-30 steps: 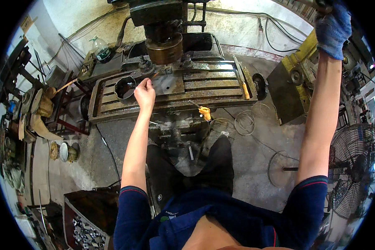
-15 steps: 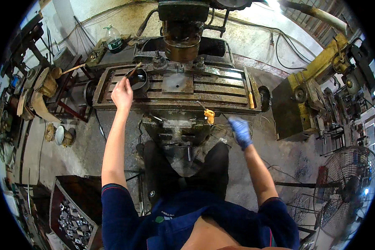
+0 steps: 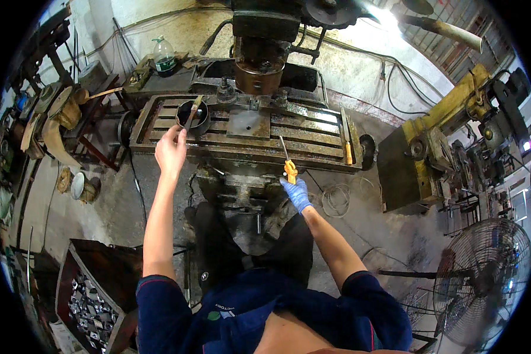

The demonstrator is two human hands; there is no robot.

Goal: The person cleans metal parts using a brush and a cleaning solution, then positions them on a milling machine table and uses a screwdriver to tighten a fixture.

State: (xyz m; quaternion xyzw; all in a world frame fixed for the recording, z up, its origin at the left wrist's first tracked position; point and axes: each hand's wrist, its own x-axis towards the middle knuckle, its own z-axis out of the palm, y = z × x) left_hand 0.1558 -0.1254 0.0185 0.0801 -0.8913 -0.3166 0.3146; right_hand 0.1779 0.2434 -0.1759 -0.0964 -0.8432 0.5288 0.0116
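A milling machine (image 3: 259,76) with a slotted, grimy surface (image 3: 307,134) anchors the middle of a metalworking shop. A second machine (image 3: 408,168) in worn yellow and dark paint stands to the right near a pedestal fan (image 3: 484,283), while a bin (image 3: 103,262) at lower left holds a heap of small metal pieces (image 3: 91,310).

Brush (image 3: 194,110) across pot (image 3: 203,124), pot left of plate (image 3: 239,121)

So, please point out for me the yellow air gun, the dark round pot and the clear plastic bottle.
Yellow air gun (image 3: 290,170): head view, on its body.
Dark round pot (image 3: 200,127): head view, on its outer wall.
Clear plastic bottle (image 3: 164,57): head view, on its side.
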